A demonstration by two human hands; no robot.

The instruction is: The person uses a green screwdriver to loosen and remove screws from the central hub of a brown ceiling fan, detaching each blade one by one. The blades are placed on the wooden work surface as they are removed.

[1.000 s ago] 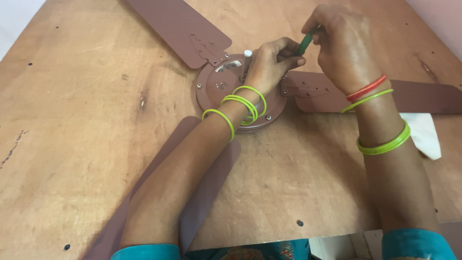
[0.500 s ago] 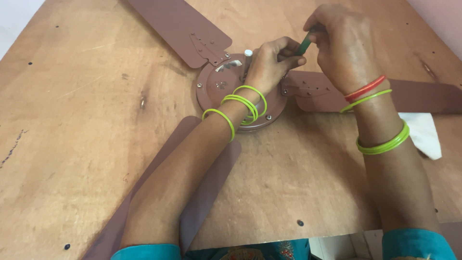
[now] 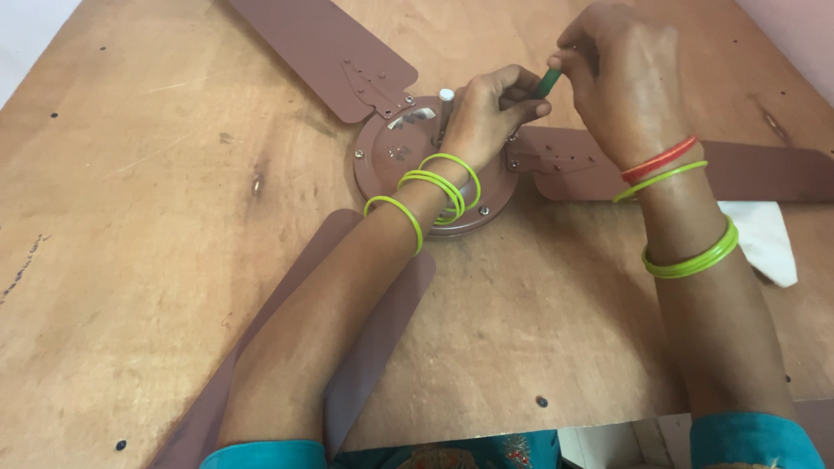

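Nearest to me, my two forearms reach out over the wooden table (image 3: 156, 287), the left one lying along the near fan blade (image 3: 382, 321), which runs from the bottom edge of the view up to the hub. Beyond the wrists sits the brown ceiling fan motor hub (image 3: 391, 161), flat on the table with its short white-tipped shaft (image 3: 446, 97) standing upright. My left hand (image 3: 495, 108) rests over the right side of the hub, fingers curled closed and pinching the lower part of a green-handled screwdriver (image 3: 549, 81) near where its tip would meet the blade bracket; the tip itself is hidden under the fingers. My right hand (image 3: 621, 78) is closed around the top of the handle, knuckles up, above the root of the right-hand blade (image 3: 756, 174). I judge the step in hand to be driving a screw at that bracket (image 3: 556, 156). To do it well I would keep the tool upright over the screw, let the left fingers only steady the shaft, press down through the right hand while turning, and stop if the tip rides out of the slot. A white cloth (image 3: 764, 239) lies beside the right wrist. Farthest off, the third blade (image 3: 321, 48) angles away toward the top left.
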